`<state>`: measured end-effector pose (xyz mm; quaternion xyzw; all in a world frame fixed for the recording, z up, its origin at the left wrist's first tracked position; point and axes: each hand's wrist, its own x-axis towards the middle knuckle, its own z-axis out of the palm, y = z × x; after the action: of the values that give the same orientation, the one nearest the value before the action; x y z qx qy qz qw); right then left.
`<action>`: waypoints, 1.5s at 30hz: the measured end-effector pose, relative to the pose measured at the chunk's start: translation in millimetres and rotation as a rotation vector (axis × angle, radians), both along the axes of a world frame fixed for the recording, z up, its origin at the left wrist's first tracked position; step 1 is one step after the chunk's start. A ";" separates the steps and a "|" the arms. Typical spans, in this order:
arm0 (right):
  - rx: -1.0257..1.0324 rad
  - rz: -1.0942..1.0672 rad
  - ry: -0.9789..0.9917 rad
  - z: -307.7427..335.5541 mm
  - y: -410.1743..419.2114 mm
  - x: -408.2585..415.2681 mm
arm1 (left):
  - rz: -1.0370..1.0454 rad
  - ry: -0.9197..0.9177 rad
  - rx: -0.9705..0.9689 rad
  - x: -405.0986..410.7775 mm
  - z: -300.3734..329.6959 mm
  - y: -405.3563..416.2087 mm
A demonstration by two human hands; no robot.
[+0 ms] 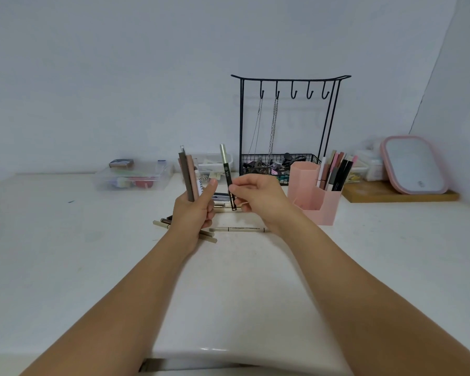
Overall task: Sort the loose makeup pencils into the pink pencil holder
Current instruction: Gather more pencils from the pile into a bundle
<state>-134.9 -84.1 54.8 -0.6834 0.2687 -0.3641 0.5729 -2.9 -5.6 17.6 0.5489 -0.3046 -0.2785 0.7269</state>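
At the far left of the white table (65, 253) we see a clear plastic box (133, 177) against the wall, its contents too blurred to name. Moving right, our left hand (194, 210) is curled around a small bundle of pencils (189, 177) held upright, thumb raised alongside them. One white tube in that bundle carries the word "SWEET" running lengthwise; the rest of the print is hidden by the thumb. Below and beside this hand, loose beige pencils (209, 237) lie flat on the table, and one more beige pencil (238, 229) lies crosswise between our two wrists.

Our right hand (258, 195) pinches a dark pencil with a pale green cap (227, 175) near its lower end, holding it nearly upright just beside the left hand's bundle. It bears small pale lettering we cannot read.

Behind stands a black wire jewellery stand (288, 123) with chains hanging from two hooks. The pink pencil holder (314, 196) sits just right of our right hand, apart from it, with several pencils already standing in its rear compartment. Far right, a pink-framed mirror (414, 164) leans on a wooden board (391, 195).
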 end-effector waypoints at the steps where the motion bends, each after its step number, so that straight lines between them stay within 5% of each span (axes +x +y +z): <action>1: 0.027 0.015 -0.049 -0.7 3.3 2.4 | -0.017 -0.005 -0.004 -1.0 0.2 0.0; 6: 0.138 0.078 -0.152 -13.9 15.3 14.8 | -0.082 0.025 -0.041 -7.0 1.5 1.1; 18: 0.022 0.171 -0.136 -25.8 17.0 20.4 | 0.049 -0.003 0.023 1.2 -1.8 -1.9; 20: -0.077 0.060 -0.061 -22.1 6.8 18.0 | 0.091 -0.006 0.019 2.2 0.0 -1.9; 24: -0.626 -0.263 0.409 -24.0 -28.4 3.5 | 0.118 0.045 0.004 5.4 2.0 -0.5; 29: -0.783 -0.309 0.801 -40.4 -40.6 -3.3 | 0.086 0.052 -0.007 4.2 4.0 1.2; 45: -0.742 -0.322 0.768 -46.6 -55.3 3.3 | 0.059 0.034 -0.016 1.0 3.8 2.4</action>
<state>-131.6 -139.3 8.1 -0.8731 0.4132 -0.2418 0.0920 -1.9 -3.2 21.4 0.5470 -0.2779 -0.2638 0.7443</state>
